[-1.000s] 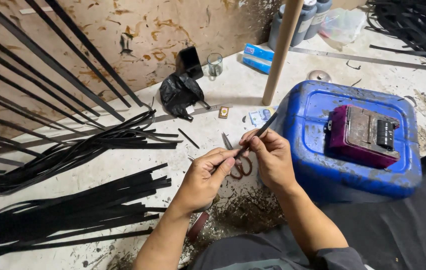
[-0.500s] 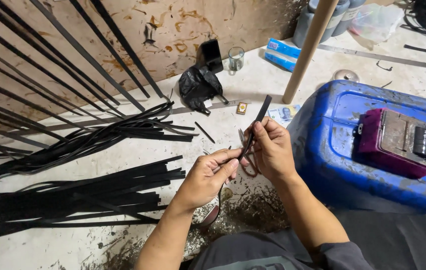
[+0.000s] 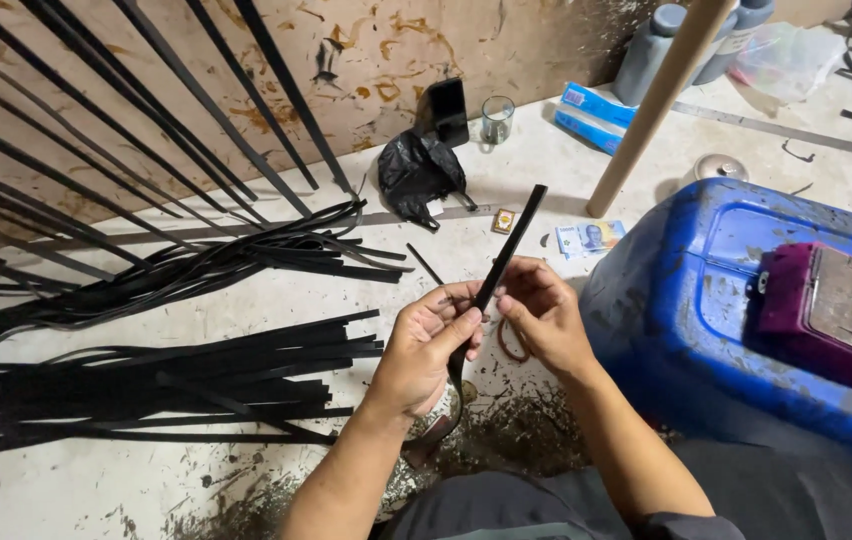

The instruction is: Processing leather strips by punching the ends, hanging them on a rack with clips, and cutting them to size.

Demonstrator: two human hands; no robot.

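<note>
Between my two hands, one black strip [image 3: 508, 240] stands slanted, its free end pointing up and away from me toward the wall. My left hand [image 3: 426, 345] is clamped on its lower part, thumb pressed across it, and my right hand [image 3: 541, 315] pinches it just beside that grip, fingertips closed on the same strip. I judge two grips so close together keep the limp strip stiff and steady where I look at it.

Left of my grip lie two heaps of black strips [image 3: 166, 385] on the floor (too many and too tangled to count), laid flat and roughly parallel, probably to keep them sorted. More strips lean on the wall [image 3: 146, 90] beyond.

Right of my grip sits one blue drum [image 3: 706, 300] with one maroon box [image 3: 826, 310] on top. Beyond my grip: one black bag [image 3: 416, 175], one glass [image 3: 496, 118], one wooden pole [image 3: 656, 100].
</note>
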